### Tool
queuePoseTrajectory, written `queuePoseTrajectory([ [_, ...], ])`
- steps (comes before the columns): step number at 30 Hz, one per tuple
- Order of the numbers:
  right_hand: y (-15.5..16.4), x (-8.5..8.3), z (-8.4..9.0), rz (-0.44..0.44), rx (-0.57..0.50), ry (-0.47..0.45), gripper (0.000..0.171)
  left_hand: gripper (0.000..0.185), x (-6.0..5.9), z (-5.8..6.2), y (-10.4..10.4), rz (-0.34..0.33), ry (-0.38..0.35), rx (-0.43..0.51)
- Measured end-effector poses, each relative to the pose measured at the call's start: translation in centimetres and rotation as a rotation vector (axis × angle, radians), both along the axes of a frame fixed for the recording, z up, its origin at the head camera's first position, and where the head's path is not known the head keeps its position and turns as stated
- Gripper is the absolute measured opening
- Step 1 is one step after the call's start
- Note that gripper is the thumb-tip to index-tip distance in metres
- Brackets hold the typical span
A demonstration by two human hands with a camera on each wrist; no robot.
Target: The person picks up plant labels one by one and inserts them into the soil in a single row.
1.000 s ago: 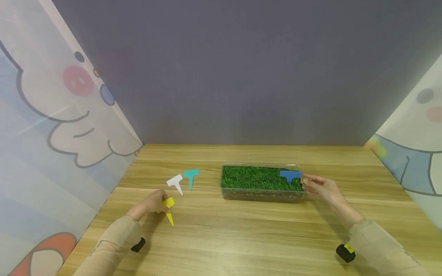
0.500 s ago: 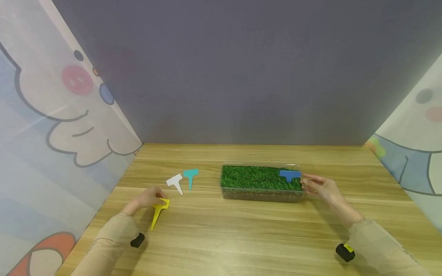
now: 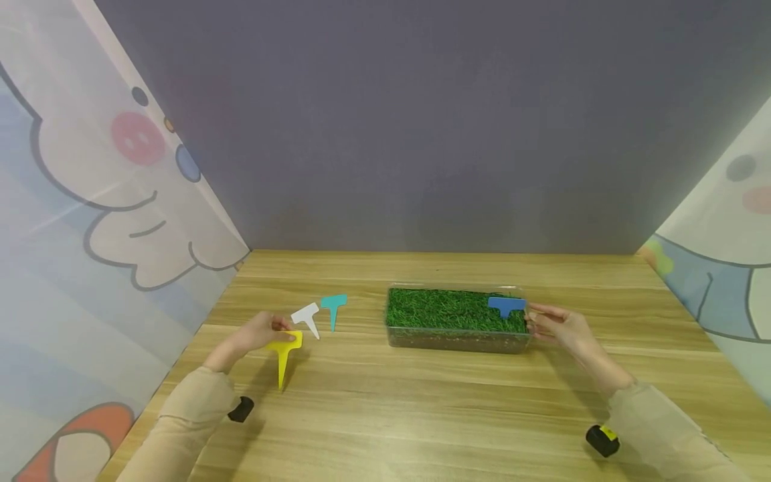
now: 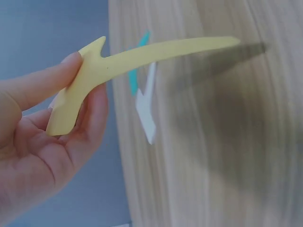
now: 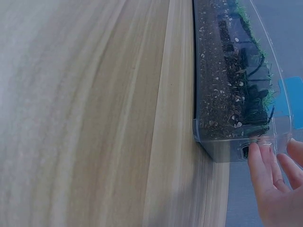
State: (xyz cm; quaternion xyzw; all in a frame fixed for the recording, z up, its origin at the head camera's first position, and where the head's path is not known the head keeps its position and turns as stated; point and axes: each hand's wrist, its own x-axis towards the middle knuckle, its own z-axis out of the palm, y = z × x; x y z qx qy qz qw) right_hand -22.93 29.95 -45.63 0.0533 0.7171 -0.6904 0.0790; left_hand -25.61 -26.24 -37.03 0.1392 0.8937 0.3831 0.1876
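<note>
At left wrist, left hand (image 4: pixel 42 142) pinching yellow tag (image 4: pixel 118 66), soil (image 5: pixel 222 80) only right wrist

No writing, number or brand can be read on the plant tags, box or walls.

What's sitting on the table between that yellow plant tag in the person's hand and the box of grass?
In the head view, a white tag and a teal tag lie flat between the yellow tag and the grass box; beyond them, only bare wood.
</note>
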Motion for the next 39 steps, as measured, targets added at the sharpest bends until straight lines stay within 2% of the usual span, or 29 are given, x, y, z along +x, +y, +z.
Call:
queuePoseTrajectory([
  [7,0.0,-0.1,-0.2,-0.002,0.009,-0.007,0.078,0.016,-0.2,1.0,1.3,-0.01,0.052,-0.045],
  [16,0.1,0.0,-0.1,0.007,0.015,-0.001,0.083,0.015,-0.4,2.1,3.0,-0.008,0.06,-0.017],
  [30,0.3,-0.3,-0.6,0.002,-0.046,0.004,0.071,0.019,-1.0,3.0,5.7,0.027,0.113,0.019],
  [39,0.4,-0.3,-0.7,0.004,-0.034,0.009,0.074,0.02,-1.6,4.0,7.8,0.022,0.136,0.028],
])
